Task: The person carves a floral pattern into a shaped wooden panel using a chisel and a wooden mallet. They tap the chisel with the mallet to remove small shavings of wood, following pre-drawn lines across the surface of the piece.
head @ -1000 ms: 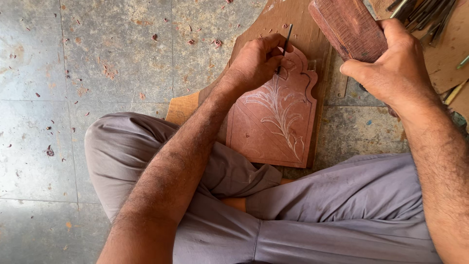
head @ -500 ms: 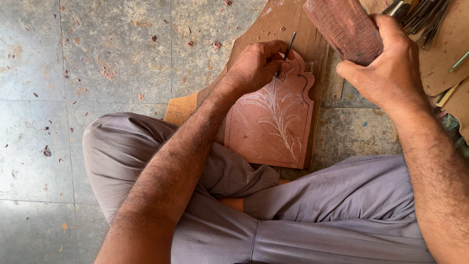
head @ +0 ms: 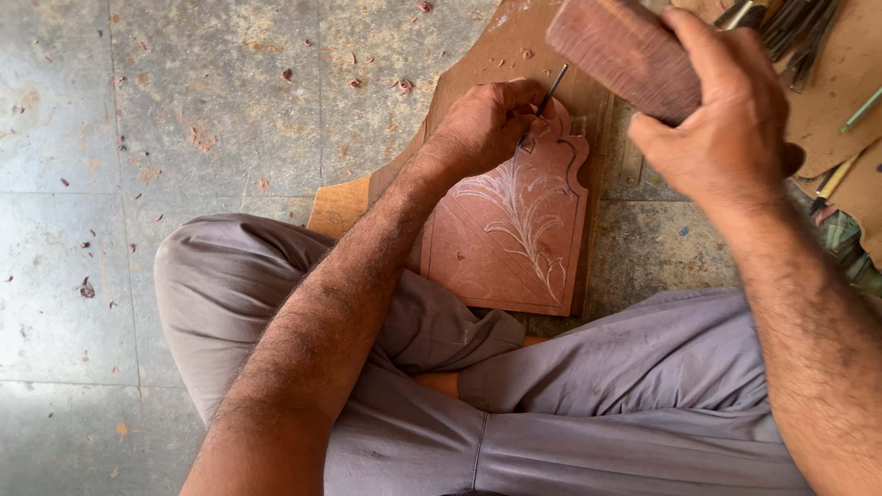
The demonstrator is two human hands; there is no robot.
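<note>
Left hand point(head: 482, 124): fingers pinched around a thin chisel point(head: 549, 90), tip on the panel's far edge.
Right hand point(head: 726, 129): fingers wrapped round a wooden mallet point(head: 625, 55), raised far right.
Panel point(head: 510, 243): reddish, on a backing board point(head: 478, 64) before the crossed legs.
Progress: leaf spray outlined; upper edge being cut, the rest apparently plain.
Floor point(head: 184, 138): stone tiles, scattered chips.
Far right: spare tools point(head: 795, 32).

Grey stone-tile floor point(head: 184, 119), worn, stained, grout lines crossing; reddish wood chips point(head: 87, 289) scattered over it. Flat brown board point(head: 487, 55) lies directly on floor, shavings on its bare top. Carved reddish panel point(head: 510, 239) rests on board. Cardboard sheet point(head: 845, 73) at right edge
</note>
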